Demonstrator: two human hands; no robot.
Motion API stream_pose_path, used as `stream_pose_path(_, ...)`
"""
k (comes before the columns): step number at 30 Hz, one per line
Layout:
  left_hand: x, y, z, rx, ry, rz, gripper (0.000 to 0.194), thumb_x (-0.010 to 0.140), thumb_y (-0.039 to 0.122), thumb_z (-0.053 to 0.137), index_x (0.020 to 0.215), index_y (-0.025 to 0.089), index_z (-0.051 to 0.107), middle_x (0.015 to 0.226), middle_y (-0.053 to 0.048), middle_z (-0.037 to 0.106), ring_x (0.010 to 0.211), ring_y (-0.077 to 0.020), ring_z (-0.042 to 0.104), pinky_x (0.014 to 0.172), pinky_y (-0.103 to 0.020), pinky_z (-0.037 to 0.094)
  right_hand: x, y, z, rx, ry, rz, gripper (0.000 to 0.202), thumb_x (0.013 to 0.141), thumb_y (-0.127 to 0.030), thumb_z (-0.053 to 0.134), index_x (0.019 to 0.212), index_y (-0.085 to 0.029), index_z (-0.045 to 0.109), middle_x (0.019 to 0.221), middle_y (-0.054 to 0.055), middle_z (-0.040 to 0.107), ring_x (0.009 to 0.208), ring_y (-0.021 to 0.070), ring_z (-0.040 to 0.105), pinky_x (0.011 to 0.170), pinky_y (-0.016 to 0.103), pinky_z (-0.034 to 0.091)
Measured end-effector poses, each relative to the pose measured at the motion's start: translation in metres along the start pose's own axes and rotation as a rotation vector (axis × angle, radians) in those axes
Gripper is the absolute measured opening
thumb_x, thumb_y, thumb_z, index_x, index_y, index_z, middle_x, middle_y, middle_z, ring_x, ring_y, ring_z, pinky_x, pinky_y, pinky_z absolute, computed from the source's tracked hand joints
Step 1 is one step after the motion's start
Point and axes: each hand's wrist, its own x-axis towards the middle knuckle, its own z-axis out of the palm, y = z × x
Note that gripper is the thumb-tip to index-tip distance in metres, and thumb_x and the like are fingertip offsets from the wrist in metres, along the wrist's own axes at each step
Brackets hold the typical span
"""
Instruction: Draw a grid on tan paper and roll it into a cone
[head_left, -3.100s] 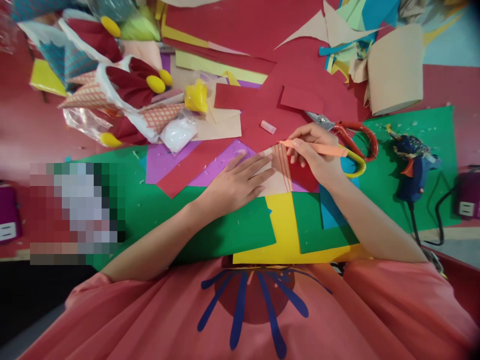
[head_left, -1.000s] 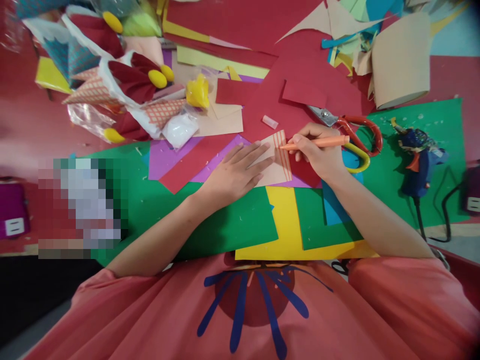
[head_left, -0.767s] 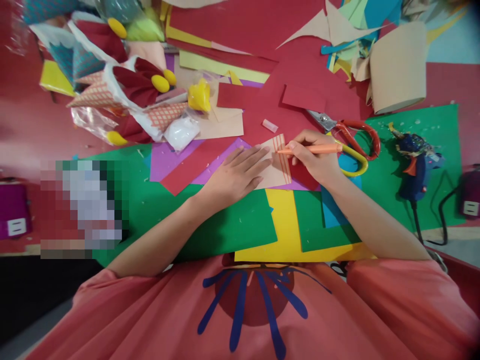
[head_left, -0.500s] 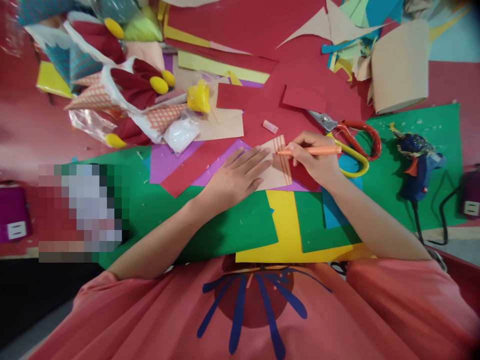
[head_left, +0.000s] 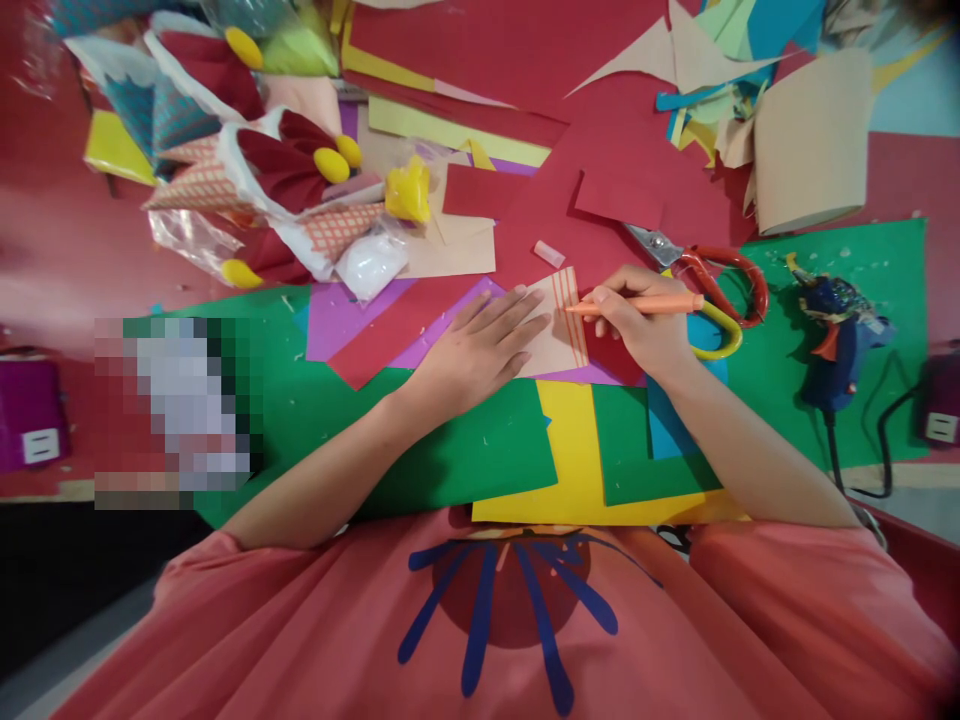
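A small rectangular piece of beige paper [head_left: 546, 350] is lying between the two hands, with orange lines running along its right end. The person's left hand [head_left: 484, 350] is resting palm down on it, fingers spread and gripping nothing; its fingertips are covering the paper's left part and leaving the striped end bare. The right hand [head_left: 637, 320] is grasping a slim orange marker [head_left: 675, 303] between thumb and fingers. The marker is lying nearly level, its tip pointing left and ending over the lines, so the striped end is sitting just left of the right hand's fingers.

Beneath the beige paper, a flat purple sheet [head_left: 330, 320] is showing on both sides, and a dark red paper strip [head_left: 386, 325] is lying across it, left of the left hand. A short translucent pink cap [head_left: 550, 253] is lying just beyond the beige paper. Metal scissors with one red and one yellow handle [head_left: 660, 248] are lying beyond the right hand, the yellow handle passing close behind it. Farther right, well apart from that hand, a blue glue gun with an orange trigger [head_left: 836, 350] is resting on a green sheet [head_left: 780, 410] that is covering part of the reddish surface [head_left: 45, 230].
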Motion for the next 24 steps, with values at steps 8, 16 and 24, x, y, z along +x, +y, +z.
stream_pose_path(8, -0.0006, -0.0001, -0.001, -0.058, -0.088, -0.057, 0.045, 0.1, 0.027, 0.038, 0.144, 0.02, 0.041, 0.151, -0.01, 0.042, 0.143, -0.0245, 0.036, 0.116, -0.05, 0.031, -0.0005, 0.0034, 0.0003, -0.054, -0.049, -0.054, 0.026, 0.087, -0.034, 0.06, 0.067, -0.017, 0.058, 0.052, -0.004, 0.056, 0.047, 0.0069, 0.048, 0.049, 0.023, 0.036)
stream_pose_path(16, 0.0016, 0.0026, -0.0052, -0.042, -0.11, -0.063, 0.042, 0.1, 0.027, 0.036, 0.139, 0.017, 0.047, 0.149, -0.012, 0.045, 0.141, -0.0255, 0.039, 0.115, -0.051, 0.032, 0.0016, -0.0018, -0.0005, 0.048, -0.082, 0.056, 0.023, 0.078, -0.029, 0.063, 0.058, -0.017, 0.059, 0.049, -0.004, 0.056, 0.043, 0.0063, 0.046, 0.043, 0.022, 0.033)
stream_pose_path(24, 0.0003, 0.0011, -0.0064, -0.06, -0.111, -0.134, 0.046, 0.1, 0.033, 0.038, 0.144, 0.023, 0.041, 0.154, -0.01, 0.038, 0.145, -0.0265, 0.031, 0.119, -0.053, 0.025, -0.0044, 0.0012, -0.0002, 0.026, 0.03, 0.008, 0.024, 0.084, -0.03, 0.06, 0.063, -0.018, 0.059, 0.05, -0.003, 0.057, 0.047, 0.0079, 0.052, 0.049, 0.023, 0.041)
